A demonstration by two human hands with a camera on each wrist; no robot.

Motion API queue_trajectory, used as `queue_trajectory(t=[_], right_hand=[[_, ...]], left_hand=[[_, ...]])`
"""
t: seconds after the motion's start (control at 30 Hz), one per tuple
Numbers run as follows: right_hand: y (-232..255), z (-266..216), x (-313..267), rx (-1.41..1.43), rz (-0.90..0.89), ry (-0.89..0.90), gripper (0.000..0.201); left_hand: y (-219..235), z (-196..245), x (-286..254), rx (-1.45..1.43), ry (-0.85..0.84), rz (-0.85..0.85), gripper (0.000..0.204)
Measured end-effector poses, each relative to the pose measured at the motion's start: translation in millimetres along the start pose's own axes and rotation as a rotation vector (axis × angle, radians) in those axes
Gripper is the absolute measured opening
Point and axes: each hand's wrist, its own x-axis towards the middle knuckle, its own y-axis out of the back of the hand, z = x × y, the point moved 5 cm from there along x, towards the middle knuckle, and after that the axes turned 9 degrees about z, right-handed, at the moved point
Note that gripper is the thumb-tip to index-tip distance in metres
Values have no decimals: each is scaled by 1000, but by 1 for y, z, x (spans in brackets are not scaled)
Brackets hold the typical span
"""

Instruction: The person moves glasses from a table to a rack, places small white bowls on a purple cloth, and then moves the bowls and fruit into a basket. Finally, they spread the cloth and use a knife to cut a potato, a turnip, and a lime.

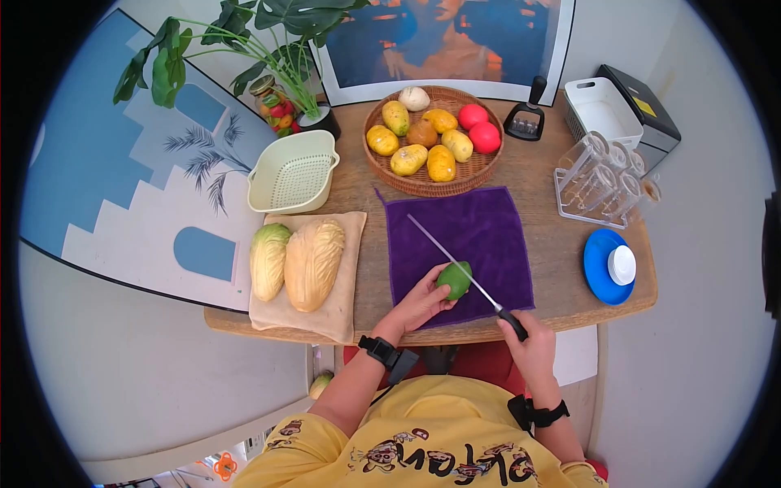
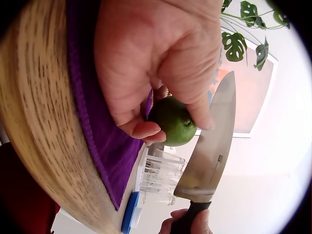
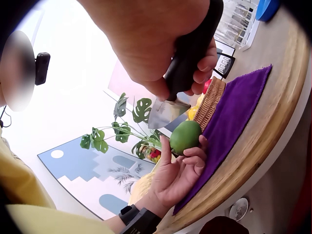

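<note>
My left hand (image 1: 421,302) holds a smooth green oval fruit (image 1: 455,281) between thumb and fingers, over the purple cloth (image 1: 496,244). The fruit's stem end shows in the left wrist view, with the thumb beside it. In my right hand (image 1: 530,346) is a kitchen knife (image 2: 214,141), gripped by its black handle (image 3: 187,53). Its broad blade lies edge-on in the head view, slanting up and left across the fruit. Seen from the left wrist, the blade stands right by the thumb and fruit.
Two cabbages (image 1: 313,264) lie on a beige cloth (image 1: 346,244) at left. Behind are a green colander (image 1: 293,175) and a wicker basket (image 1: 431,187) of yellow and red produce. At right stand a glass rack (image 1: 590,213) and a blue plate (image 1: 598,285) with white dishes.
</note>
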Motion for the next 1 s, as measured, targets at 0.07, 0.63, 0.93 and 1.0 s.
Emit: queue_trajectory(t=[0.07, 0.63, 0.93, 1.0], right_hand=[[1, 6, 3, -55, 62, -34, 25], [-8, -4, -5, -24, -61, 7, 23], [-2, 13, 0, -130, 70, -60, 27], [-4, 11, -2, -150, 25, -34, 27]], left_hand=[[0, 0, 0, -16, 1, -5, 61], [-1, 1, 0, 18, 11, -16, 64], [-10, 6, -2, 1, 14, -23, 62], [-8, 5, -2, -7, 24, -28, 62]])
